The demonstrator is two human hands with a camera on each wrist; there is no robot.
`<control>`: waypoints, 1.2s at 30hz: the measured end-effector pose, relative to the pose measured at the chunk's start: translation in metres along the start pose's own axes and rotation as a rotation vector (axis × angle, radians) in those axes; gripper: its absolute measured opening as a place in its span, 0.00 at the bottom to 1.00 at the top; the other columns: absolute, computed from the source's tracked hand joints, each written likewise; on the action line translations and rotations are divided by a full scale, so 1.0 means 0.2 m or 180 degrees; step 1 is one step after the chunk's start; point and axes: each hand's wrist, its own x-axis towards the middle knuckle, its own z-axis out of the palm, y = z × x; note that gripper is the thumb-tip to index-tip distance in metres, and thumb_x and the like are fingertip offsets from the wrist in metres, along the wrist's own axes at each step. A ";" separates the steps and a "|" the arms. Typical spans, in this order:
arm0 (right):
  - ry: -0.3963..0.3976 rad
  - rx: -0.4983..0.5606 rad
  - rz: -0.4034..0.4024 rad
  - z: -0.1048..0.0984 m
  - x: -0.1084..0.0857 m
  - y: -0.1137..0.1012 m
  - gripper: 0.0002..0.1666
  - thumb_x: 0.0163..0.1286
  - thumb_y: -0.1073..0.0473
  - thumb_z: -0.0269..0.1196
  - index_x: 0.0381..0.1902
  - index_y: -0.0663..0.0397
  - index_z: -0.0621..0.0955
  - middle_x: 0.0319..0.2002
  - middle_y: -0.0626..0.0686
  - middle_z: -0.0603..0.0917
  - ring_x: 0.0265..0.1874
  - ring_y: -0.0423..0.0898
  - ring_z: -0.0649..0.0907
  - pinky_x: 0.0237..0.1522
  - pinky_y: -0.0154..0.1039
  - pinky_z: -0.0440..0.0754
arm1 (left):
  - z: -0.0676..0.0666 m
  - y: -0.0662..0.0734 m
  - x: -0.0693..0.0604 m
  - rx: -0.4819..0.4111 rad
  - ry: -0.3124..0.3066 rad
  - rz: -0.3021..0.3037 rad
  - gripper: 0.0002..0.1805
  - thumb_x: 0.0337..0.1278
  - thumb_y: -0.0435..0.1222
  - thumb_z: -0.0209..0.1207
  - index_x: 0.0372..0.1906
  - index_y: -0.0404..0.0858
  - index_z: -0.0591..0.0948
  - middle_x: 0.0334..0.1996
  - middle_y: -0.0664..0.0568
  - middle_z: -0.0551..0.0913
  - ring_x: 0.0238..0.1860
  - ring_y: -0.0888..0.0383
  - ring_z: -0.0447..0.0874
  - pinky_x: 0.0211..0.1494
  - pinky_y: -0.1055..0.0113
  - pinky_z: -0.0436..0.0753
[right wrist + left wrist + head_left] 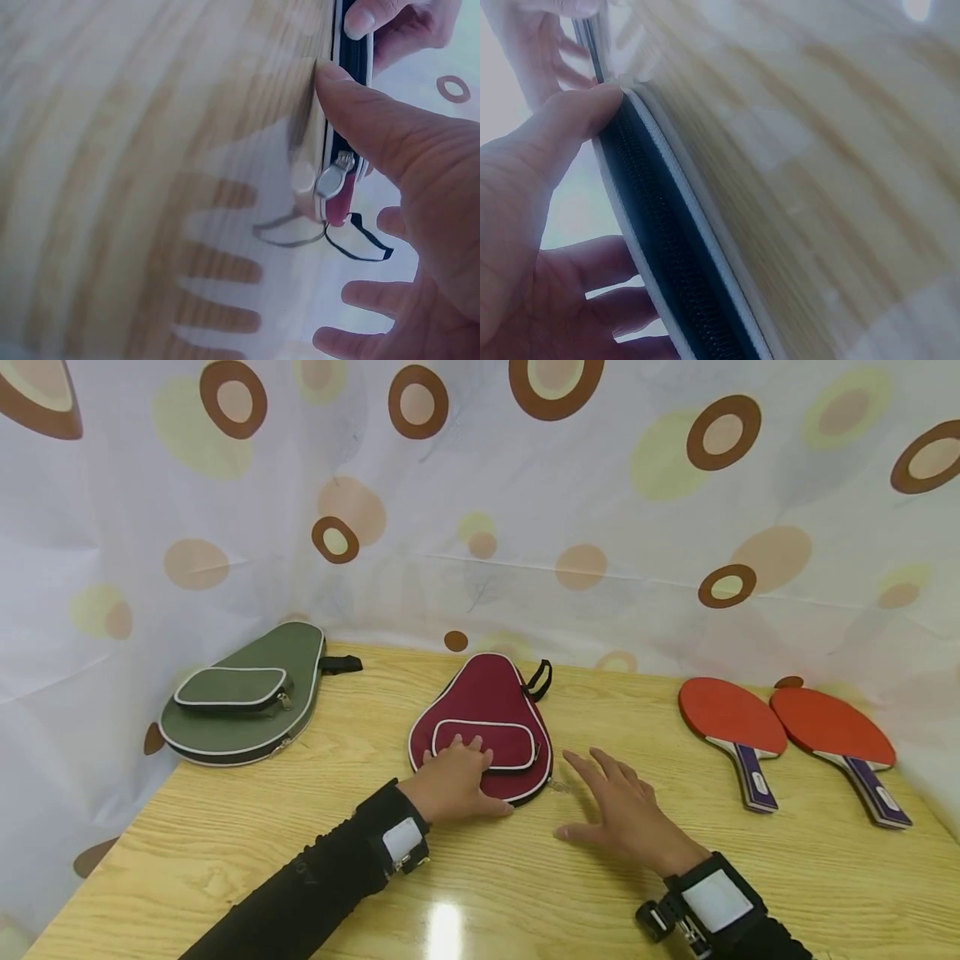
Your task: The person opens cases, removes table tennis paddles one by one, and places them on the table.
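Paddle case (486, 689), maroon, looks zipped, can't see inside tbh; under splayed left hand (453, 783), near splayed right hand (626, 817).

Table (356, 735) — maroon case (491, 703), green case (251, 685), two paddles (727, 710)

We could pass between the green case (247, 692) and maroon case (497, 725), but the curtain (487, 485) blocks us behind them

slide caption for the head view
Left hand on a maroon case, right hand beside it; green case left, red paddles right.
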 end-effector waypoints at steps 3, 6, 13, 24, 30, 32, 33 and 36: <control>0.0005 0.0005 -0.0002 0.00 0.00 0.01 0.56 0.56 0.40 0.76 0.77 0.51 0.65 0.72 0.73 0.62 0.65 0.79 0.65 0.54 0.82 0.62 | -0.02 -0.03 -0.01 0.0004 0.0013 0.0012 0.46 0.53 0.59 0.69 0.70 0.34 0.74 0.74 0.36 0.64 0.76 0.35 0.56 0.65 0.26 0.61; -0.0002 0.0013 0.0026 0.01 0.00 0.01 0.56 0.57 0.40 0.76 0.77 0.50 0.64 0.72 0.73 0.62 0.66 0.79 0.64 0.54 0.82 0.60 | -0.03 -0.05 -0.02 -0.0003 0.0016 0.0016 0.45 0.53 0.58 0.69 0.70 0.34 0.74 0.73 0.35 0.65 0.76 0.36 0.56 0.66 0.26 0.60; 0.0130 -0.0097 0.0065 0.00 0.00 0.02 0.59 0.56 0.36 0.74 0.78 0.49 0.62 0.73 0.73 0.61 0.67 0.79 0.62 0.56 0.82 0.59 | -0.07 -0.12 -0.05 -0.0111 0.0000 -0.0038 0.46 0.52 0.57 0.70 0.70 0.33 0.74 0.74 0.35 0.64 0.76 0.34 0.54 0.68 0.26 0.57; 0.0245 -0.0015 0.0292 -0.02 -0.01 0.01 0.57 0.60 0.38 0.73 0.78 0.52 0.61 0.73 0.76 0.57 0.67 0.82 0.60 0.56 0.82 0.57 | -0.11 -0.24 -0.09 -0.0113 0.0057 -0.0065 0.46 0.51 0.56 0.71 0.69 0.31 0.74 0.72 0.33 0.66 0.75 0.33 0.57 0.67 0.27 0.59; 0.0242 0.0118 0.0311 -0.02 -0.02 0.02 0.55 0.62 0.40 0.72 0.78 0.54 0.61 0.73 0.76 0.55 0.68 0.82 0.57 0.57 0.82 0.54 | -0.13 -0.29 -0.10 -0.0094 0.0077 -0.0108 0.47 0.52 0.56 0.71 0.69 0.30 0.73 0.72 0.32 0.66 0.75 0.32 0.57 0.69 0.33 0.62; 0.0241 0.0111 0.0317 -0.02 -0.02 0.02 0.55 0.62 0.40 0.72 0.78 0.54 0.61 0.73 0.77 0.56 0.68 0.82 0.57 0.57 0.82 0.54 | -0.14 -0.31 -0.11 -0.0082 0.0079 -0.0097 0.47 0.52 0.56 0.71 0.69 0.29 0.73 0.72 0.31 0.65 0.74 0.31 0.57 0.70 0.35 0.63; 0.0241 0.0102 0.0321 -0.02 -0.02 0.02 0.54 0.62 0.40 0.72 0.78 0.54 0.62 0.73 0.76 0.56 0.68 0.82 0.57 0.57 0.82 0.54 | -0.14 -0.32 -0.11 -0.0084 0.0077 -0.0096 0.47 0.52 0.56 0.71 0.69 0.28 0.73 0.72 0.31 0.65 0.74 0.31 0.57 0.71 0.36 0.63; 0.0233 0.0102 0.0323 -0.02 -0.01 0.02 0.54 0.62 0.40 0.72 0.78 0.54 0.62 0.73 0.76 0.56 0.68 0.82 0.57 0.57 0.81 0.54 | -0.14 -0.36 -0.12 -0.0057 0.0074 -0.0087 0.47 0.52 0.57 0.70 0.68 0.28 0.73 0.71 0.30 0.65 0.74 0.30 0.57 0.71 0.36 0.63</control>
